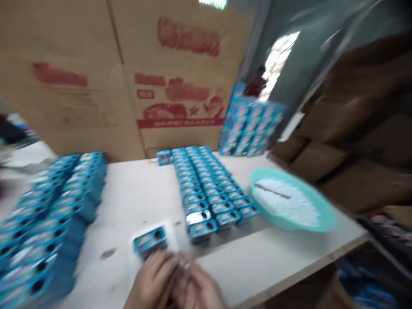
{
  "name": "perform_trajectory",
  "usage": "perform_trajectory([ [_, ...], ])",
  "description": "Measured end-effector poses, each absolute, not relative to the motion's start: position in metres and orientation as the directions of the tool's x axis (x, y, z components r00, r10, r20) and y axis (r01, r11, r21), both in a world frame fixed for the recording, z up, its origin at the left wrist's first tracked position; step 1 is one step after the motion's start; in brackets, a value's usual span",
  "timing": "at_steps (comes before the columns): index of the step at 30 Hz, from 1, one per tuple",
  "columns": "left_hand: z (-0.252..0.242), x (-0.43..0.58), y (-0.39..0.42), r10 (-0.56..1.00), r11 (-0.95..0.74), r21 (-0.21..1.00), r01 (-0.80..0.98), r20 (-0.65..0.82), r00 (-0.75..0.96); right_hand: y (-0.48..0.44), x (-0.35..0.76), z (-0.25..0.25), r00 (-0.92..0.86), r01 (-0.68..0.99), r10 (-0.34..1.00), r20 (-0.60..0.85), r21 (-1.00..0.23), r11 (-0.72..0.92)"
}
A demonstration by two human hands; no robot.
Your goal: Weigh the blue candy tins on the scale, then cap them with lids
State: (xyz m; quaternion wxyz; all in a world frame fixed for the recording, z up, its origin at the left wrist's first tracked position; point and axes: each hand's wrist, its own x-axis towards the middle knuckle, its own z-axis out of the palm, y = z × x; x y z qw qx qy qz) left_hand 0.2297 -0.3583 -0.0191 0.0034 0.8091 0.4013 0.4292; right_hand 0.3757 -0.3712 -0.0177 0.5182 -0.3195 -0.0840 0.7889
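Observation:
The picture is blurred by motion. My left hand [152,281] and my right hand [201,289] meet at the bottom centre, fingers curled around something small and pale that I cannot make out. A single small blue box [150,240] lies on the white table [135,193] just beyond my left fingers, on a pale sheet. Rows of the same blue boxes [207,189] run back across the middle of the table.
A large stack of blue boxes [51,214] fills the left. A teal bowl [323,216] of white pieces sits at the right near the table edge. Cardboard cartons [112,77] stand behind, with more blue boxes [251,124] against them.

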Motion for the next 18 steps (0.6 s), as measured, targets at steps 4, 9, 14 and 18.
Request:
perform_trajectory([
  [4, 0.015, 0.219, -0.348, 0.772, -0.502, 0.477, 0.722, 0.623, 0.125, -0.389, 0.386, -0.024, -0.298, -0.777, 0.781, -0.548, -0.335, -0.532],
  [9, 0.015, 0.211, -0.340, 0.843, -0.385, 0.478, 0.789, 0.530, 0.090, -0.395, 0.405, -0.037, -0.290, -0.734, 0.739, -0.608, -0.354, -0.579],
  [14, 0.007, 0.197, -0.346, 0.851, -0.330, 0.509, 0.795, 0.526, 0.016, -0.397, 0.425, -0.052, -0.203, -0.725, 0.739, -0.642, -0.409, -0.554],
  [18, 0.005, 0.181, -0.348, 0.878, -0.302, 0.535, 0.789, 0.478, 0.013, -0.398, 0.444, -0.071, -0.120, -0.733, 0.718, -0.686, -0.427, -0.530],
])
